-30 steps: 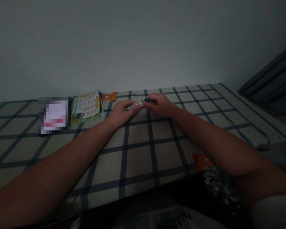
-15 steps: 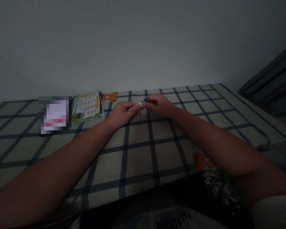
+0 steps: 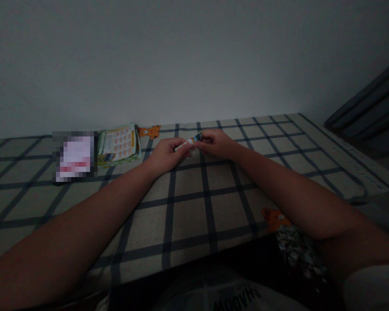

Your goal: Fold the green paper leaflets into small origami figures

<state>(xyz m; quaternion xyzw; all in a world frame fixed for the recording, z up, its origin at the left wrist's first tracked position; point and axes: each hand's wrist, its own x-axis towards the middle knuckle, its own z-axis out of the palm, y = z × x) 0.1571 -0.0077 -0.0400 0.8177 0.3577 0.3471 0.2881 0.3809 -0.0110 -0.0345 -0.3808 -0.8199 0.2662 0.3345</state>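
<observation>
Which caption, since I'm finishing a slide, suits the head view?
Left hand and right hand hold a narrow printed strip over a checked cloth.

A plain wall (image 3: 194, 56) is rising behind a pale tablecloth (image 3: 188, 216), whose dark lines are crossing in large checks. An orange bear (image 3: 150, 131) is showing near its back edge. A dark ridged thing (image 3: 369, 106), hard to identify, is slanting at the far right. Dim light is leaving the room grey.

A narrow, colourfully printed strip (image 3: 195, 138) slants between fingers (image 3: 204, 146).
</observation>
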